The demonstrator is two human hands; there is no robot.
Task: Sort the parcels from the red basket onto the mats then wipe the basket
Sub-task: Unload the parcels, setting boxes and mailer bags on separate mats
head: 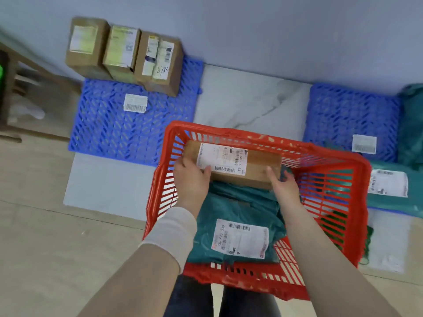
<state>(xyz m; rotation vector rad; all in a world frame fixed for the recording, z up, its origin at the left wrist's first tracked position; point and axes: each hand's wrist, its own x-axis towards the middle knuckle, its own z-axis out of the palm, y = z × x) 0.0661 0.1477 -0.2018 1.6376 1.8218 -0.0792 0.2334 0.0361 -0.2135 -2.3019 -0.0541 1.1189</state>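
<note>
The red basket (325,156) stands on the floor in front of me. Inside it, a brown cardboard box (258,165) with a white label lies on top of teal parcel bags (229,213). My left hand (190,179) grips the box's left end and my right hand (283,186) grips its right end. The left blue mat (109,129) carries three cardboard boxes (123,56) at its far edge and a loose label. The right blue mat (348,115) carries teal bags (393,188) at its right and near side.
A wall runs along the far side behind both mats. Wooden furniture legs (13,92) stand at the far left. A marble-patterned floor tile (249,101) shows between the mats. My legs are just below the basket.
</note>
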